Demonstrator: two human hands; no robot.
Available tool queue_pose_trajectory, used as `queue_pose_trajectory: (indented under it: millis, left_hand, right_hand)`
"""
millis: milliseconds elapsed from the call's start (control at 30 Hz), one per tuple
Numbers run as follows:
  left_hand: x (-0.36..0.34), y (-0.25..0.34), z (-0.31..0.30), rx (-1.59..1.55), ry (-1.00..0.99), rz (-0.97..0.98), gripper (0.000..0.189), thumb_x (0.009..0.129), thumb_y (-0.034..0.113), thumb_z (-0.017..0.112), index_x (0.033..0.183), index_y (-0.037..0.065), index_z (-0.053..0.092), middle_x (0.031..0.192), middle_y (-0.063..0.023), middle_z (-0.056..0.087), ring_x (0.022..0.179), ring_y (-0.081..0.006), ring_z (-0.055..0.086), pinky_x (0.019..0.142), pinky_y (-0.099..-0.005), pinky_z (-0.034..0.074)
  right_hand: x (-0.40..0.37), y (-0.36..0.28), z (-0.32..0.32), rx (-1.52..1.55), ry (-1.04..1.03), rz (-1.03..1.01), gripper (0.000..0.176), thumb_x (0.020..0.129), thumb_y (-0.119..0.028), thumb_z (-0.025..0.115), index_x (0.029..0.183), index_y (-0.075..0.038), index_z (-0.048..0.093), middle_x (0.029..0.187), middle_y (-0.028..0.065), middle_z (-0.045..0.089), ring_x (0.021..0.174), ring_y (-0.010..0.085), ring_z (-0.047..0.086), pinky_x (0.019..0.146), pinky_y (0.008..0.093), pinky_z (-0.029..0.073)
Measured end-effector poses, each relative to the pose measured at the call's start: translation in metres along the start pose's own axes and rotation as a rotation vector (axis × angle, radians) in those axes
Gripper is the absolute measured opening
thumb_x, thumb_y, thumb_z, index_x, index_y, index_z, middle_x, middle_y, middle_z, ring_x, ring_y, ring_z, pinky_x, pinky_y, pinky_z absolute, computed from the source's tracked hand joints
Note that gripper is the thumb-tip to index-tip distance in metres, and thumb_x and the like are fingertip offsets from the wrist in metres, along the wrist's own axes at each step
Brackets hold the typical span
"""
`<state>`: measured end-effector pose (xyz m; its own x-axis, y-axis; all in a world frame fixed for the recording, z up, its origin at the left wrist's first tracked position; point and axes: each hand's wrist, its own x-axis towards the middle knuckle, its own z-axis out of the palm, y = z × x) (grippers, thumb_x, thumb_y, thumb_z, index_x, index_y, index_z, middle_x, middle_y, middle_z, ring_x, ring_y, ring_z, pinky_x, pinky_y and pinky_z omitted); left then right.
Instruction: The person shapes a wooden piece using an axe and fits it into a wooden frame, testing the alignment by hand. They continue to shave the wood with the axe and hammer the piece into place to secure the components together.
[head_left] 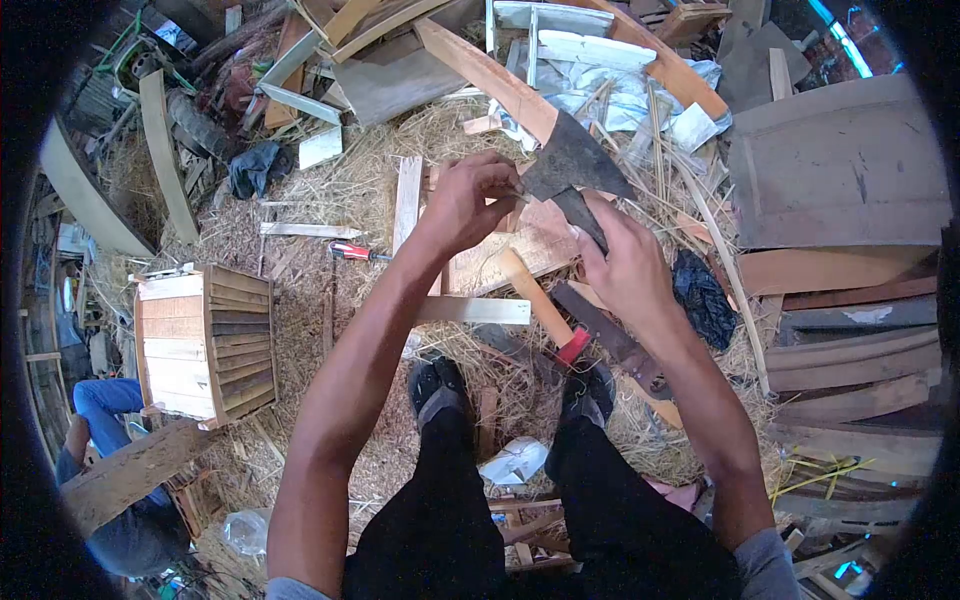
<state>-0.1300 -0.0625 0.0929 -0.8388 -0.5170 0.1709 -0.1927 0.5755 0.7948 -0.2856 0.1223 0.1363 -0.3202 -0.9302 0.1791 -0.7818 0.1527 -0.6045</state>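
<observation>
My right hand (635, 265) is closed around a dark, flat rectangular piece (578, 218) whose kind I cannot make out. My left hand (470, 200) is closed in a pinch just left of it; what its fingertips hold is too small to name. Beyond the hands, a dark grey triangular sheet (578, 160) lies against the end of a long curved board (490, 75). Below them rest a wooden-handled tool with a red end (535, 295) and a dark saw-like metal blade (612, 335). A pale wooden strip (475, 310) lies under my left forearm.
A slatted wooden crate (175, 345) stands at left, near another person's blue-clad leg (105, 410). A red-handled screwdriver (350, 251) lies on the straw-covered ground. Stacked boards (850, 380) line the right. Plastic sheeting (600, 85) and scrap wood lie ahead.
</observation>
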Motion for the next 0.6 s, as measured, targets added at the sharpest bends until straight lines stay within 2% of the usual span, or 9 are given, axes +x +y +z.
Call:
queue_pose_trajectory:
  millis: [100,200,300,400,500,600]
  left_hand:
    - [0.002,0.002,0.002,-0.029,0.019,-0.015,0.020,0.079,-0.002,0.075,0.098,-0.003,0.069,0.109,-0.0107,0.067,0.090,-0.0196,0.070,0.077,-0.0305,0.057]
    - [0.003,0.002,0.001,-0.038,0.013,-0.052,0.021,0.078,-0.001,0.076,0.098,-0.003,0.070,0.110,-0.0105,0.068,0.089,-0.0199,0.070,0.076,-0.0307,0.057]
    - [0.002,0.000,0.005,-0.098,0.040,-0.063,0.018,0.078,0.000,0.077,0.094,-0.002,0.071,0.108,-0.0099,0.069,0.088,-0.0195,0.070,0.075,-0.0309,0.058]
    - [0.001,0.001,0.004,-0.016,0.068,-0.014,0.016,0.078,-0.001,0.077,0.092,-0.002,0.071,0.106,-0.0098,0.069,0.087,-0.0192,0.071,0.074,-0.0313,0.058]
    - [0.002,0.003,0.002,-0.008,0.052,-0.016,0.016,0.077,-0.001,0.077,0.092,-0.001,0.072,0.103,-0.0096,0.070,0.086,-0.0195,0.071,0.074,-0.0319,0.058]
    - [0.002,0.002,0.004,-0.082,0.069,-0.026,0.015,0.077,-0.002,0.077,0.091,-0.001,0.071,0.102,-0.0089,0.070,0.085,-0.0191,0.071,0.074,-0.0312,0.059]
  right_hand:
    - [0.001,-0.006,-0.005,0.006,-0.027,0.053,0.039,0.089,-0.009,0.065,0.126,0.002,0.059,0.116,0.0252,0.066,0.105,0.0420,0.064,0.091,0.0440,0.052]
    - [0.002,-0.005,-0.005,-0.020,-0.049,0.050,0.038,0.090,-0.010,0.066,0.125,0.002,0.059,0.116,0.0250,0.066,0.106,0.0416,0.064,0.091,0.0439,0.052]
    - [0.001,-0.003,-0.004,-0.024,0.012,-0.047,0.040,0.087,-0.009,0.063,0.127,-0.004,0.056,0.106,0.0242,0.067,0.092,0.0446,0.066,0.079,0.0504,0.054]
    - [-0.001,0.001,-0.002,-0.044,0.030,-0.077,0.040,0.087,-0.009,0.062,0.126,-0.004,0.057,0.107,0.0238,0.067,0.092,0.0438,0.066,0.079,0.0499,0.054]
    - [0.000,0.000,-0.003,-0.090,-0.054,-0.025,0.039,0.088,-0.009,0.062,0.126,-0.003,0.057,0.108,0.0240,0.067,0.093,0.0435,0.066,0.079,0.0491,0.055]
    - [0.002,-0.005,-0.011,-0.064,0.001,-0.058,0.039,0.088,-0.010,0.062,0.125,-0.003,0.057,0.108,0.0243,0.067,0.092,0.0435,0.066,0.079,0.0489,0.055]
